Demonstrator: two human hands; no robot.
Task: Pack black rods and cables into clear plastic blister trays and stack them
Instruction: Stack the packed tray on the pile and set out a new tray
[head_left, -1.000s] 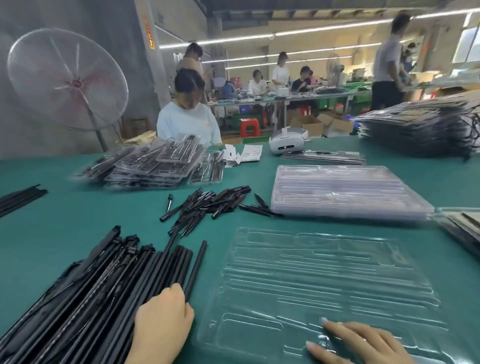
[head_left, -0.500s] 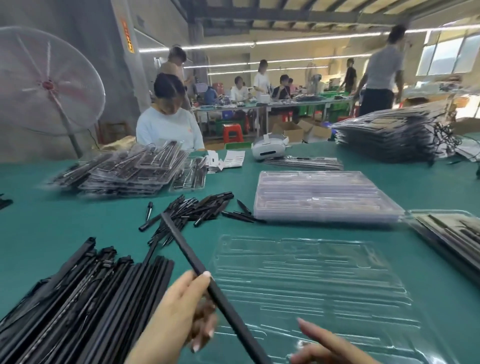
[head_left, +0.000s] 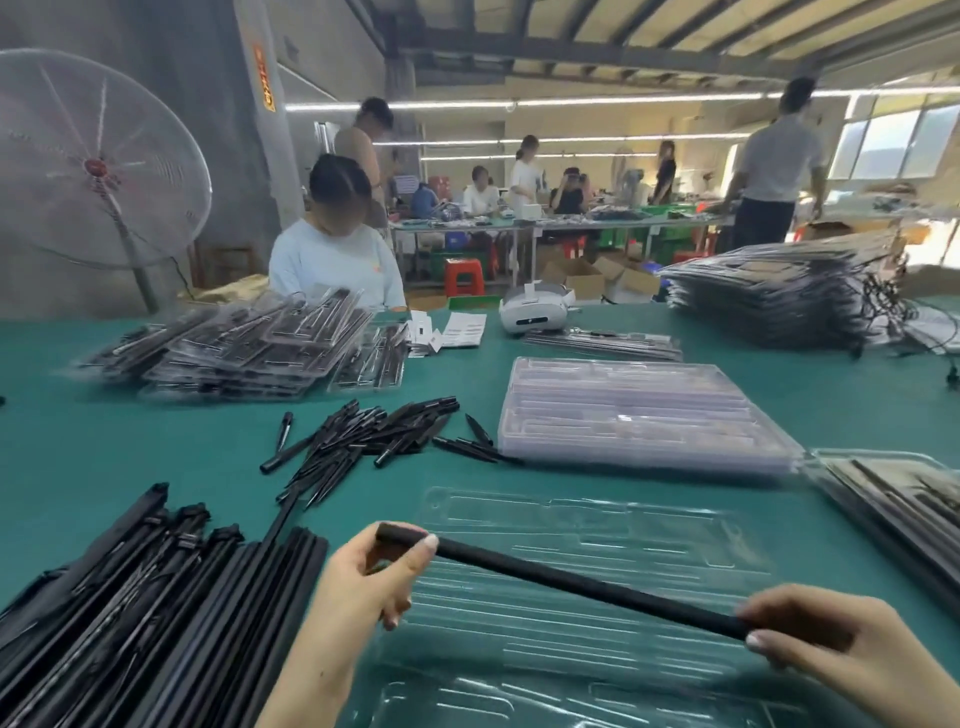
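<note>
A long black rod (head_left: 571, 579) hangs crosswise above a clear empty blister tray (head_left: 582, 525) on the green table. My left hand (head_left: 371, 574) pinches its left end between thumb and fingers. My right hand (head_left: 826, 636) grips its right end. A big pile of long black rods (head_left: 145, 597) lies at the lower left. Shorter black pieces (head_left: 374, 431) are scattered in the middle of the table. A stack of empty clear trays (head_left: 634, 410) sits behind the open tray.
Filled trays (head_left: 244, 348) are heaped at the back left, and another filled tray (head_left: 904, 509) lies at the right edge. A tall stack of packed trays (head_left: 779, 296) stands far right. A person (head_left: 332, 254) sits across the table; a fan (head_left: 93, 161) stands left.
My left hand lifted one rod out of the pile and swung it crosswise over the tray. My right hand left the tray and took hold of the rod's other end.
</note>
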